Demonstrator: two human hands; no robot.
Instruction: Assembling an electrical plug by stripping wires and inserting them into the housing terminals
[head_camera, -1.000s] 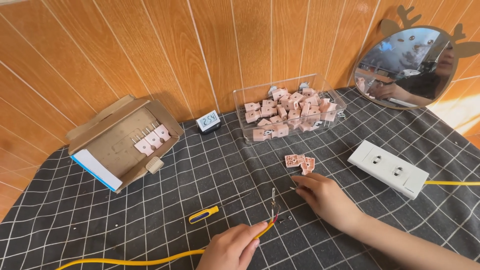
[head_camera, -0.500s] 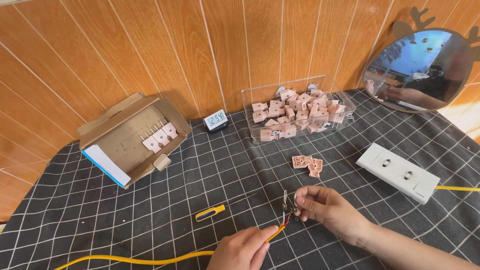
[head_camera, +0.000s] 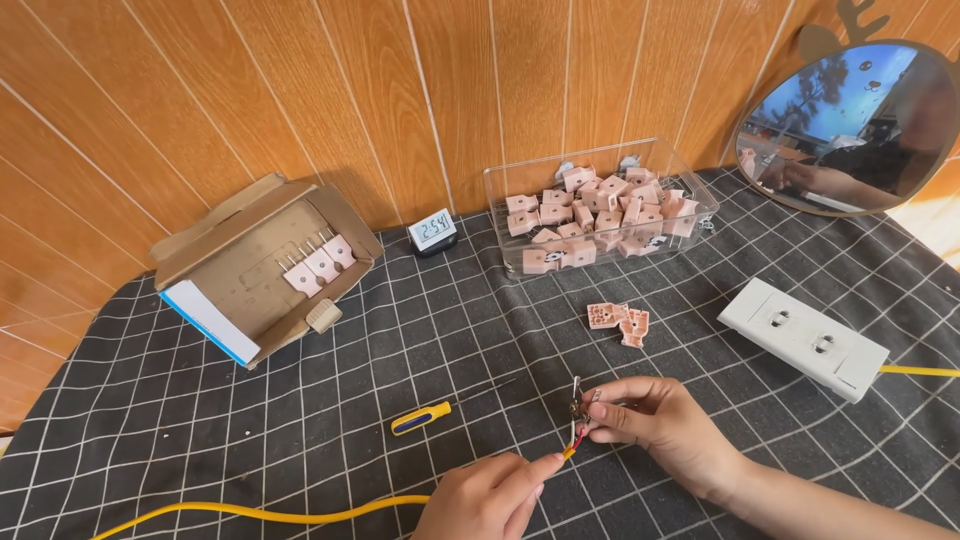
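Note:
My left hand (head_camera: 490, 495) pinches the end of a yellow cable (head_camera: 270, 513) low in the view, where red and bare wire strands (head_camera: 576, 420) stick up. My right hand (head_camera: 650, 420) grips those wire ends with fingertips, right beside the left. A small yellow-and-blue screwdriver (head_camera: 425, 416) lies on the black gridded cloth (head_camera: 330, 420) just left of the hands. Two pink plug parts (head_camera: 620, 321) rest on the cloth just beyond my right hand.
A clear bin (head_camera: 690, 225) full of pink plug parts stands at the back. An open cardboard box (head_camera: 250, 265) with several parts sits at the left, a small digital clock (head_camera: 432, 232) between them. A white power strip (head_camera: 805, 338) lies right, a round mirror (head_camera: 850, 125) behind it.
My right hand has drawn back from the loose pink parts to the wire ends and now grips them. The view has shifted slightly to the right.

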